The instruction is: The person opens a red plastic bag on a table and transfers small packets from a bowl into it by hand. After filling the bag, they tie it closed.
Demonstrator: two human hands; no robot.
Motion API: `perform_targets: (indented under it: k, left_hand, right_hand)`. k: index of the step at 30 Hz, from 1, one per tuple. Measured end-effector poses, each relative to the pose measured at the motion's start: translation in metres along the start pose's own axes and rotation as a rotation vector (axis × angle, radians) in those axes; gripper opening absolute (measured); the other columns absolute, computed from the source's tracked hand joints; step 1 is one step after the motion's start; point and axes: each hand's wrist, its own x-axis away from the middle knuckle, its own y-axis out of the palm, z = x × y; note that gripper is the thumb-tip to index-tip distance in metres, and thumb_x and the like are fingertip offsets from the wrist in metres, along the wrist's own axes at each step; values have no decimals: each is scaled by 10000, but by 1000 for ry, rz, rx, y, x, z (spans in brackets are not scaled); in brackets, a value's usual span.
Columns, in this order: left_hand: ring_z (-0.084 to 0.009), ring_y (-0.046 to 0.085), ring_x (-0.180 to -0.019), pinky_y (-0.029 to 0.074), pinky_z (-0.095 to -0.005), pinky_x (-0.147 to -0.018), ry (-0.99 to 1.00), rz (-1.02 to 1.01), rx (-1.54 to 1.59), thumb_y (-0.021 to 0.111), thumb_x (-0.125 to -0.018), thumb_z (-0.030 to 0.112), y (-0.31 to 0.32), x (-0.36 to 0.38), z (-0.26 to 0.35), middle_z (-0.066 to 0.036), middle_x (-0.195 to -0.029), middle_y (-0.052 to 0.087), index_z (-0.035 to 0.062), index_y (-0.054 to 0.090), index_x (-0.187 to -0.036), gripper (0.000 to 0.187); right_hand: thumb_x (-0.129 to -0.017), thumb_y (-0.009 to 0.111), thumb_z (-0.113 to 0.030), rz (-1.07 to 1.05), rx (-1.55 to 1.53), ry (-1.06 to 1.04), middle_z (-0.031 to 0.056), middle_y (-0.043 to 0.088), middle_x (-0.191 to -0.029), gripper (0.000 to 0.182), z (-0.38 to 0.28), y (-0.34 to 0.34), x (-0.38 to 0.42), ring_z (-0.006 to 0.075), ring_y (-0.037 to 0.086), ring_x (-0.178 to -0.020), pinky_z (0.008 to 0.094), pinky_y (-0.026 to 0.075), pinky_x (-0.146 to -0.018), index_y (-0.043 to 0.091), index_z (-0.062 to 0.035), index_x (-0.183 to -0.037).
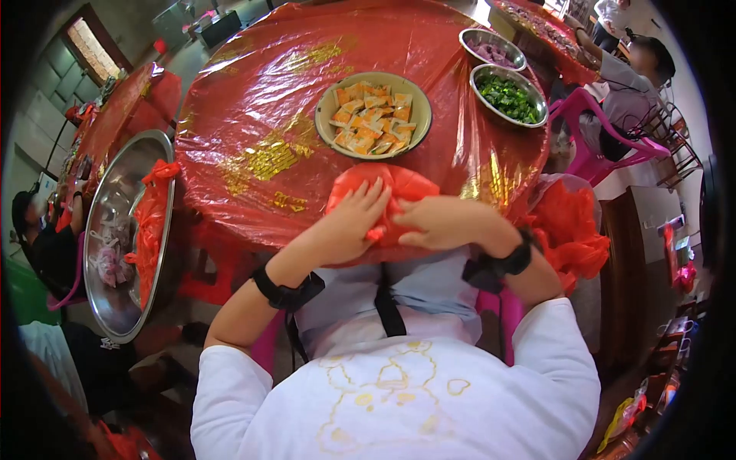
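Note:
A red plastic bag [414, 178], with a rounded bulge, lies at the table's near edge in front of me. My left hand [359, 217] rests on its left part, fingers stretched out flat over the plastic. From the other side, my right hand [433, 222] touches the bag with its fingers apart and slightly bent. A small gathered bit of red plastic shows between the hands. What the bag contains is hidden. Just beyond it, an enamel basin [323, 140] holds several orange-and-white packets [369, 115].
A shiny red plastic cover [261, 92] with gold print spreads over the round table. Bowls of chopped greens [507, 100] and purplish food [491, 54] stand at the right. A large metal basin [115, 326] is on my left. People sit at neighbouring tables.

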Motion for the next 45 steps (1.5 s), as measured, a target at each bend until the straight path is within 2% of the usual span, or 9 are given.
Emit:
perform_targets:
  k: [9,13,19,24,29,34,38,44,45]
  left_hand:
    - [-478,238,-1319,244,-494,-1084,-133,-103,-97,586,-826,167,1,-9,5,-298,-1443,208,-37,234,-1403,706]
    - [-314,563,-1029,472,-399,-837,-183,152,-67,633,-719,120,-5,-11,5,-129,-1097,600,58,565,-1062,356]
    - [-356,622,-808,479,-426,-689,-437,645,-6,630,-729,61,-88,58,1,-160,-800,630,60,565,-931,212]
    - [-234,585,-896,439,-336,-822,-602,981,-279,611,-745,-7,-173,184,-38,-101,-874,617,46,563,-945,213]
    - [-290,603,-891,444,-365,-821,-961,1008,-534,571,-798,19,-214,325,-86,-153,-927,617,24,551,-988,191]
    - [-370,594,-931,454,-403,-838,-1216,950,-692,568,-786,51,-165,473,-188,-219,-970,608,-11,539,-1047,270]
    - [-325,598,-889,462,-381,-808,-1317,732,-256,541,-706,-1,-67,591,-291,-193,-930,612,-27,539,-997,292]
    - [-264,574,-835,477,-377,-655,-1750,845,140,427,-744,-12,-88,462,-183,-193,-990,571,35,488,-1047,313]
    - [-299,566,-903,458,-384,-738,-1664,848,8,453,-739,-5,-72,515,-233,-210,-1030,569,13,488,-1072,335]
  right_hand:
    - [-887,479,-330,-2,52,50,223,569,-1111,400,2,9,-9,376,582,-956,442,453,-853,572,-13,-1114]
    - [-882,521,-316,18,8,-28,186,572,-1158,427,6,-4,1,340,564,-1029,412,443,-889,537,-47,-1212]
    - [-879,574,-247,326,-39,-184,162,532,-1262,502,-17,-68,87,323,536,-1103,380,433,-923,449,-47,-1322]
    - [-872,578,-236,415,-58,143,179,595,-1114,482,-15,-68,163,334,572,-992,372,443,-859,472,-51,-1305]
    - [-855,602,-236,318,-75,535,181,613,-1090,491,2,-38,215,304,597,-965,365,461,-840,484,-26,-1283]
    - [-852,604,-271,373,-194,892,147,646,-971,414,49,-3,258,252,624,-841,348,488,-754,568,-19,-1179]
    - [-842,618,-262,239,-558,1062,86,650,-931,372,113,35,286,151,618,-809,286,495,-696,602,-20,-1125]
    - [-790,690,-264,239,-495,1109,104,662,-1013,470,189,117,295,190,645,-846,296,511,-706,573,1,-1160]
    - [-761,715,-258,317,-353,1097,128,658,-1029,504,190,127,292,221,646,-867,316,514,-723,568,10,-1162]
